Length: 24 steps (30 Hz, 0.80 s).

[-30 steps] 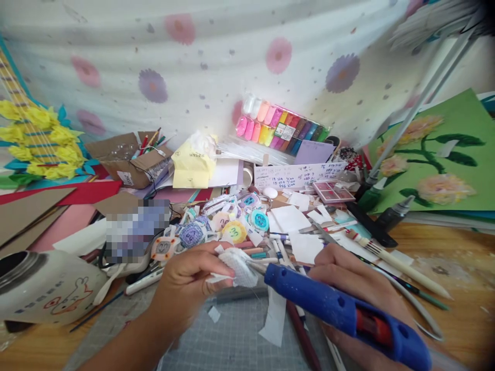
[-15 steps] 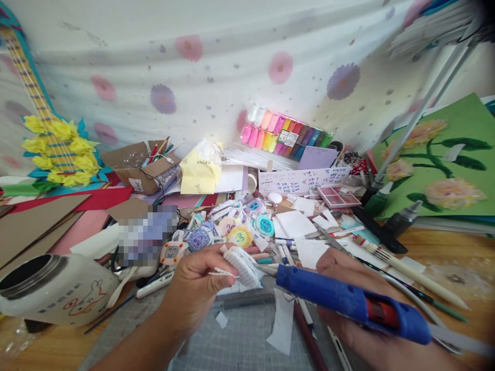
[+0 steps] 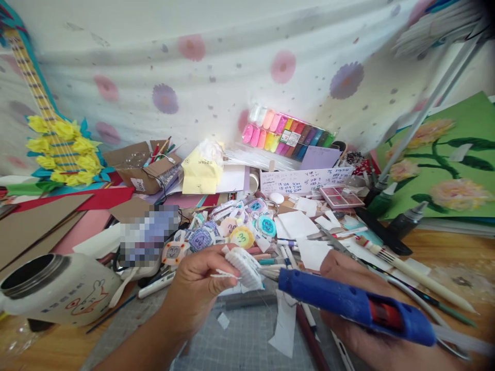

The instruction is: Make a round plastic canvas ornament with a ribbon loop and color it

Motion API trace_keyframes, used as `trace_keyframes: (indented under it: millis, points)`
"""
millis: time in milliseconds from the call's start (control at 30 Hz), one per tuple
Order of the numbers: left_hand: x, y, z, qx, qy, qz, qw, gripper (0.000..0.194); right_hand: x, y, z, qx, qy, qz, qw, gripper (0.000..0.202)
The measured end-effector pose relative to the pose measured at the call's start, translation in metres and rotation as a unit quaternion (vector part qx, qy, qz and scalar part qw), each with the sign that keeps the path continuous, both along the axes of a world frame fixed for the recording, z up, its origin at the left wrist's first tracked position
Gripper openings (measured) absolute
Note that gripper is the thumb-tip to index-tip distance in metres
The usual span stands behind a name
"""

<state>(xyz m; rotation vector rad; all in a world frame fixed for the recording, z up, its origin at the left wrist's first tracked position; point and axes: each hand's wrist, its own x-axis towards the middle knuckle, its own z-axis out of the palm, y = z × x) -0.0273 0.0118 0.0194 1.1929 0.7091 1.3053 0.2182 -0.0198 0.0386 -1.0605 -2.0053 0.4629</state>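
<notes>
Between the thumb and fingers of my left hand [image 3: 204, 281] is a small white ribbed paper piece [image 3: 244, 268], with thin strips sticking out on its left. My right hand [image 3: 348, 309] is wrapped round a blue hot glue gun [image 3: 348, 304], its grip mostly hidden. The gun's metal nozzle points left and lies at the right edge of the white piece; whether it touches I cannot tell. A clear glue stick [image 3: 462, 342] comes out of the gun's back end. Behind my left hand lie several round crafted badges, among them a yellow one [image 3: 242, 237] and a turquoise one [image 3: 266, 226].
Under my hands is a grey cutting mat [image 3: 216, 335] with paper scraps. A white jar [image 3: 58, 291] stands at left. Pens, scissors and a wooden-handled tool [image 3: 421, 278] crowd the right. Behind are a cardboard box [image 3: 145, 172], coloured clay packs [image 3: 290, 134] and a green flower picture [image 3: 444, 159].
The view has shifted slightly, so everything sits a little further right. Both hands keep their holds, and the glue gun's nozzle stays at the white paper piece.
</notes>
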Motion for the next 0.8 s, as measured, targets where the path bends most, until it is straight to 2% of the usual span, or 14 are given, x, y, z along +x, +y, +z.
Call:
trace_keyframes:
  millis: [333, 500, 567, 667, 800]
  points:
    - [0.002, 0.0, -0.001, -0.008, 0.001, 0.003, 1.0, 0.006, 0.005, -0.001, -0.002, 0.026, -0.029, 0.014, 0.999, 0.02]
    - [0.003, 0.002, -0.003, -0.021, 0.003, 0.054, 0.998, 0.007, 0.015, -0.004, -0.008, 0.063, -0.155, 0.013, 0.986, 0.001]
    - [0.005, 0.002, -0.002, -0.037, 0.002, 0.078, 0.996, 0.007, 0.016, -0.005, -0.008, 0.111, -0.19, -0.002, 0.975, 0.012]
    - [0.007, 0.0, -0.001, -0.062, 0.001, 0.078, 0.995, 0.005, 0.014, -0.005, -0.009, 0.169, -0.204, -0.005, 0.964, 0.017]
    - [0.007, -0.001, 0.0, -0.084, 0.017, 0.079, 0.993, 0.007, 0.011, -0.005, -0.008, 0.157, -0.177, -0.017, 0.971, 0.018]
